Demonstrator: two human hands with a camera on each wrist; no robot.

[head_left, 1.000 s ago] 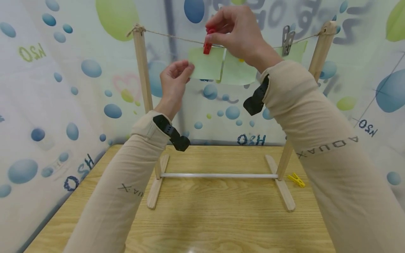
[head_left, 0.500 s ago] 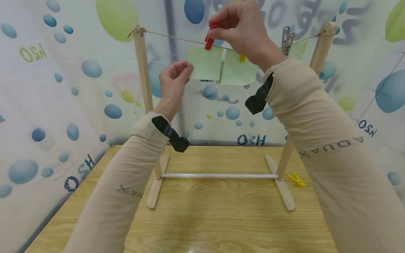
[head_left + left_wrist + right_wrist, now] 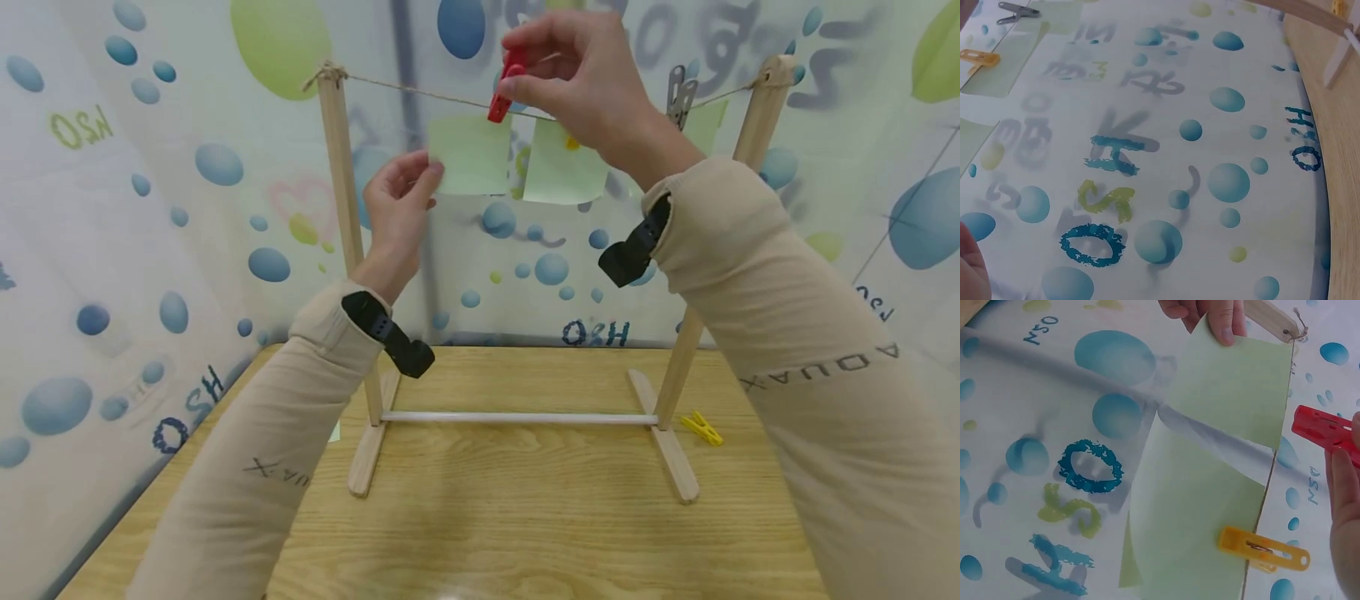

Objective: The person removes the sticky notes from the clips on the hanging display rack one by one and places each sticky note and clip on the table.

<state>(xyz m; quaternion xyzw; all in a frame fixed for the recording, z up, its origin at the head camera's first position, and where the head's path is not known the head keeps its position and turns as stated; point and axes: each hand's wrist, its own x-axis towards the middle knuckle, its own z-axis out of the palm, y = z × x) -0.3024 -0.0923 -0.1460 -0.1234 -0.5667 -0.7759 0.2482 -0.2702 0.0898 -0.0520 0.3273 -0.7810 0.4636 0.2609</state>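
Since the earlier frame, the left hand had drawn its sheet farther left along the line, widening the gap to the 2nd sheet; the right hand had shifted slightly right with the red peg.

The table bore the rack, whose 2 posts carried the line. Left thumb and fingers pinched the sheet's left side; right thumb and fingers were clamped on the red peg's upper end. The 2nd sheet hung from an orange peg, and a grey peg gripped the line near the right post.

The relation that seemed to matter was peg to edge: the sheet's top edge ran along the line, below and slightly left of the right fingertips. The red peg's long axis crossed it steeply, a small gap showing in the right wrist view. The right hand was nearer that edge's right corner. I could not tell whether the red peg's jaws were parted.
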